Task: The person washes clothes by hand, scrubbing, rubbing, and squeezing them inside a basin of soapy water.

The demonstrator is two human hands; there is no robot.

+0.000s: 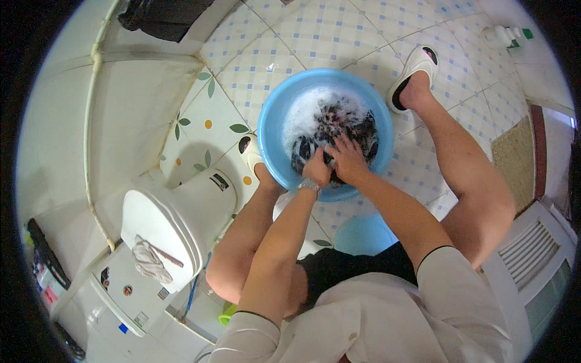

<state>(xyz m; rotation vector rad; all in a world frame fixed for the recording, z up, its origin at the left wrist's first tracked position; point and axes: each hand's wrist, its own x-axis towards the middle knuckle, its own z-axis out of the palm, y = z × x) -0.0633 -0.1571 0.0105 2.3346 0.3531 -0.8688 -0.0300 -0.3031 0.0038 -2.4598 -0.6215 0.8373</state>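
Observation:
A round light-blue plastic basin (272, 159) stands on the tiled floor between my feet. In it lies dark wet fabric (336, 122) with a lighter pattern, amid white suds (302, 109). My left hand (317, 168), with a watch (309, 184) at the wrist, is bent down onto the near part of the fabric, its fingertips partly hidden. Close beside it on the right, my right hand (348, 159) rests on the fabric with its fingers somewhat spread. Whether either hand grips the cloth is not plain.
A white toilet (204, 195) with a grey cloth (150, 263) on its lid stands at the left. A blue round object (363, 233) lies behind the basin, close to me. White bottles (501, 36) stand at the upper right, a mat (513, 159) and louvred door (529, 254) at the right.

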